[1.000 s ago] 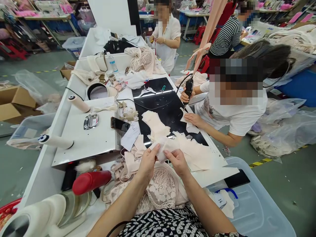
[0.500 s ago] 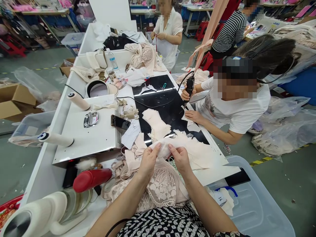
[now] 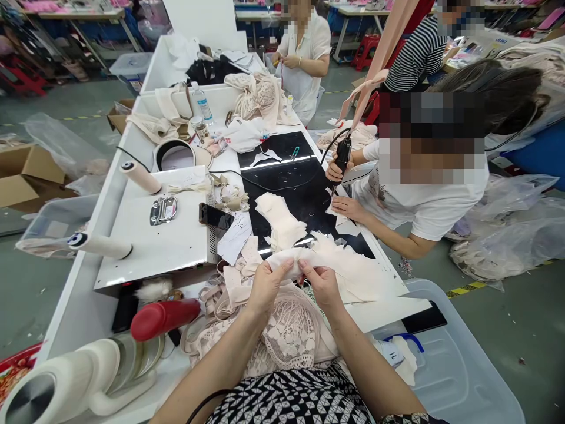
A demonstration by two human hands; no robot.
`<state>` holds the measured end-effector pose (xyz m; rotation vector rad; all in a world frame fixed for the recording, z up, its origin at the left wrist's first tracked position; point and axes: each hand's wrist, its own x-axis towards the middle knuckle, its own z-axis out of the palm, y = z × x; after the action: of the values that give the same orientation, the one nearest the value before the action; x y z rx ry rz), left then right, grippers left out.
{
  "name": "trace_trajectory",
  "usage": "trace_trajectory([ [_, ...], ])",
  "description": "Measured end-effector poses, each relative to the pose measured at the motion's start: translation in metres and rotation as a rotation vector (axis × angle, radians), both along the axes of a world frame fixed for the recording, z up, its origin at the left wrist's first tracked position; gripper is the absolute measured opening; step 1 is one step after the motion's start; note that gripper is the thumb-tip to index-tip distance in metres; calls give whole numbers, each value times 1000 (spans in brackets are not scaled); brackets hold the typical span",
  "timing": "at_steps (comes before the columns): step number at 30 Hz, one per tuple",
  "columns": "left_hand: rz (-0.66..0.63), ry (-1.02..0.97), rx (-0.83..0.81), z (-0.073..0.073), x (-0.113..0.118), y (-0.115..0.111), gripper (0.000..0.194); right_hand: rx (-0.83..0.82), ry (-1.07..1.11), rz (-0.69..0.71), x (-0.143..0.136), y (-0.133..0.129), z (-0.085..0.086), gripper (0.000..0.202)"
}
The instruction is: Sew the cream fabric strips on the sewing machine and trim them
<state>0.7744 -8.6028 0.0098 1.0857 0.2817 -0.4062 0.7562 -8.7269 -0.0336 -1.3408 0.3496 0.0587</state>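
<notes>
A pale cream fabric piece is stretched between my two hands above the near end of the table. My left hand pinches its left part, thumb on top. My right hand grips it from the other side, the thumbs close together. Beneath my wrists lies a heap of beige lace bras with straps. Just beyond the hands are cream fabric cut pieces on a black glossy panel, and a further stack of cream pieces sits to the right.
On the left are a white metal box, a red bottle, a white lidded cup and thread cones. A phone lies beside the box. At right a co-worker holds a black corded tool. A plastic bin lid is near right.
Both hands keep hold of the fabric, which now shows more of its left part, arched and spread flatter. The co-worker's head has shifted slightly right.
</notes>
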Motion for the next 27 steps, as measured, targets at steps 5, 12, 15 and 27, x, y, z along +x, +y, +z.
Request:
trace_trajectory([
  [5, 36, 28, -17, -1, 0, -1, 29, 43, 20, -8, -1, -1, 0, 51],
  [12, 29, 15, -34, -1, 2, 0, 31, 125, -26, 1, 1, -1, -4, 47],
  [15, 45, 15, -5, -3, 2, 1, 32, 150, -93, -10, 1, -1, -2, 38],
  [27, -135, 83, 48, 6, 2, 2, 42, 118, -183, -70, 3, -2, 9, 28],
])
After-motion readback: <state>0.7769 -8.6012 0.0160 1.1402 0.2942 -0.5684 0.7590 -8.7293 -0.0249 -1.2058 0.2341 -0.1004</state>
